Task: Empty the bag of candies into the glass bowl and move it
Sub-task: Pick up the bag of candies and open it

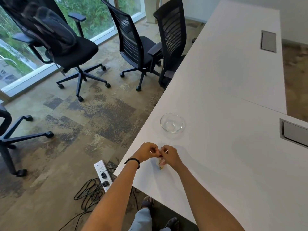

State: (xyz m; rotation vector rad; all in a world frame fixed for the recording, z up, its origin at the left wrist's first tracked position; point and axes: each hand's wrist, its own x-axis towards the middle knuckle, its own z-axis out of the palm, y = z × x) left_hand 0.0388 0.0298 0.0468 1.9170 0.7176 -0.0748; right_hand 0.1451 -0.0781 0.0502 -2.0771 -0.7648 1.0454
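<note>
Both hands worked at the near desk edge. Left hand and right hand each pinched the top of the small candy bag, grips pressed together on it; the bag hung just over the desk, mostly hidden. Glass bowl sat empty further up the desk, apart from the hands.

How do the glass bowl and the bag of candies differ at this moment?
The glass bowl stands free and untouched; the bag of candies is pinched at its top by the left hand and the right hand. The bowl is empty; the bag shows contents. The bowl lies farther from the person than the bag. Both are over the white table, near its left edge.
</note>
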